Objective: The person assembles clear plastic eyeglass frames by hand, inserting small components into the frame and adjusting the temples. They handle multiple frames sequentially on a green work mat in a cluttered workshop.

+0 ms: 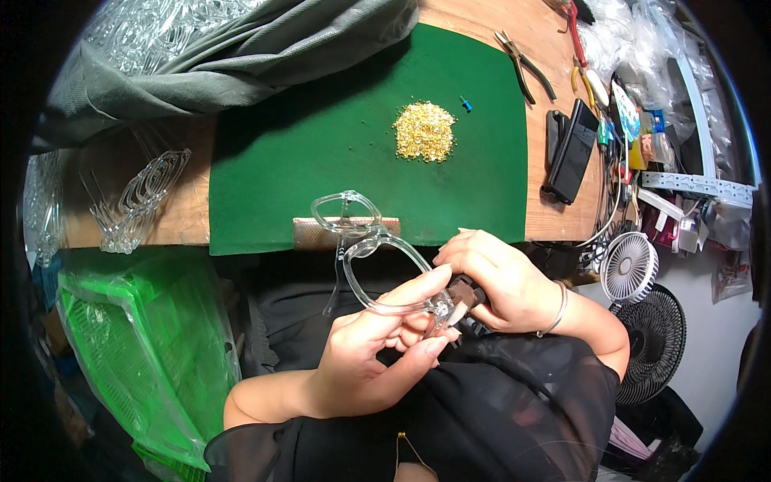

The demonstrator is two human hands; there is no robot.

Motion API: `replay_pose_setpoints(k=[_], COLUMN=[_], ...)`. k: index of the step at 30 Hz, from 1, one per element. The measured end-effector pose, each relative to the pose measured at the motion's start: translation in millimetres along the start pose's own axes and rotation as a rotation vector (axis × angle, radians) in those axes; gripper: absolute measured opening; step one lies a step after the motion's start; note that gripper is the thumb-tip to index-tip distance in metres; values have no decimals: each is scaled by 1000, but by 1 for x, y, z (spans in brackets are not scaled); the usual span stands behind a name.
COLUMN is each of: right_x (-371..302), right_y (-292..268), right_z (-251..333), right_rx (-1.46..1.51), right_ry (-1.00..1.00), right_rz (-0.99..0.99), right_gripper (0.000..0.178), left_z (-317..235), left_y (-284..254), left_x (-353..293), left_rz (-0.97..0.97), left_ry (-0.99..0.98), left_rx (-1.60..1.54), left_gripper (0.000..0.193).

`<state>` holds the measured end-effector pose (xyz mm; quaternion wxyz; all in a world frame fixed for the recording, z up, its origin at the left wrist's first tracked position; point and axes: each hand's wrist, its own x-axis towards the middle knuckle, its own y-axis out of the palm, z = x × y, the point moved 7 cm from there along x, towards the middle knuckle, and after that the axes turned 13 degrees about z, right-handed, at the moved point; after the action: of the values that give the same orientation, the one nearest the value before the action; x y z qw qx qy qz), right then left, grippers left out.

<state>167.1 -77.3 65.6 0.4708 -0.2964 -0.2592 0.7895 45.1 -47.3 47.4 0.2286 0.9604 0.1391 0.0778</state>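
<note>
A clear plastic eyeglass frame (389,238) is raised off the table's near edge, its two rims angled toward the upper left. My left hand (373,353) is closed on its near end, fingers and thumb pinching around the hinge corner. My right hand (502,277) is wrapped round a dark brown and black tool (465,292), whose tip meets that same corner; its exact kind is partly hidden by my fingers. Beyond the frame, a pile of small gold-coloured metal pieces (425,131) lies on the green mat (297,161). A small wooden block (312,233) sits at the mat's near edge, behind the frame.
Several clear frames (144,197) stand at the left, near a grey cloth (233,64). Pliers (526,66), a blue pin (466,104) and a black phone (572,151) lie toward the right. A green crate (148,345) stands lower left; fans (629,267) stand lower right.
</note>
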Motion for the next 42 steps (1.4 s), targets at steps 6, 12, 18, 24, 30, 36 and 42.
replay_pose_setpoints(k=[6, 12, 18, 24, 30, 36, 42], right_x=[6, 6, 5, 2, 2, 3, 3], right_y=[-2, -2, 0, 0, 0, 4, 9], right_z=[9, 12, 10, 10, 11, 11, 8], right_rx=[-94, -110, -119, -198, -230, -252, -242], right_ry=[-44, -54, -63, -99, -118, -131, -114], right_rz=[24, 40, 25, -84, -145, -205, -170], right_gripper=[32, 30, 24, 23, 23, 22, 23], left_z=[-1, -8, -15, -16, -19, -20, -19], left_y=[-2, -3, -3, 0, 3, 4, 4], left_x=[-1, 0, 3, 4, 4, 5, 3], left_rz=[-71, -47, -41, -15, -16, -79, -86], left_ry=[2, 61, 159, 173, 58, 263, 262], left_rx=[39, 211, 428, 454, 469, 663, 689], left_gripper=[51, 51, 54, 57, 54, 49, 43])
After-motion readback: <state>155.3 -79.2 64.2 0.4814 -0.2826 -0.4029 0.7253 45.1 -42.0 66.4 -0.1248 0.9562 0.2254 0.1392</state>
